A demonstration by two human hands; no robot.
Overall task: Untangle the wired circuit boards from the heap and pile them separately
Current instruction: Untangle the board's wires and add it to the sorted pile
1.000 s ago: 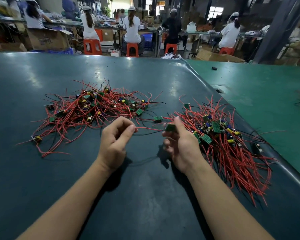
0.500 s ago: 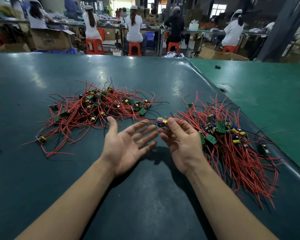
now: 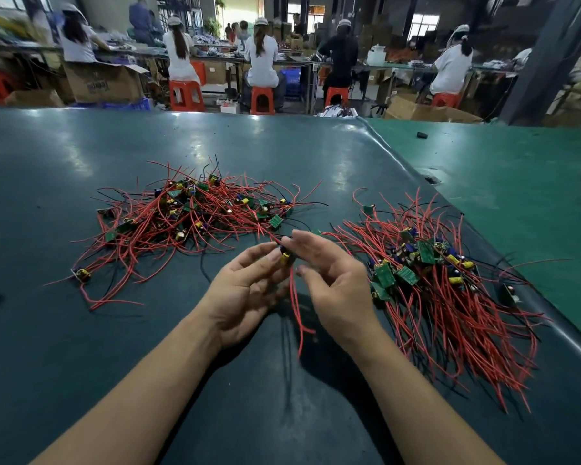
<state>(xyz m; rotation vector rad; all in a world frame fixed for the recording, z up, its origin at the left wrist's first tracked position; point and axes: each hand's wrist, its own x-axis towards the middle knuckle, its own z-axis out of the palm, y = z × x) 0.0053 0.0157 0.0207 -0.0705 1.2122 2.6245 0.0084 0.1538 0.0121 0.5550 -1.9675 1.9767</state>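
A tangled heap of small green circuit boards with red and black wires point(image 3: 195, 216) lies on the dark table point(image 3: 81, 347), left of centre. A second pile of boards with red wires point(image 3: 430, 280) lies to the right. Between the two, my left hand point(image 3: 245, 290) is turned palm up and pinches one circuit board with a yellow capacitor point(image 3: 285, 257) at its fingertips. Its red wires hang down to the table. My right hand point(image 3: 336, 283) hovers just right of the board with loosely bent fingers, the index tip right above it.
A loose board point(image 3: 81, 274) lies at the heap's left edge, another point(image 3: 508, 293) right of the pile. A green mat point(image 3: 517, 196) adjoins the table on the right, with a raised seam. Seated workers, orange stools and cardboard boxes fill the background.
My right hand pulled one board out of the heap toward the middle. My left hand let go of the wires, opened palm up, then closed its fingertips on the board. Its wires now hang free.
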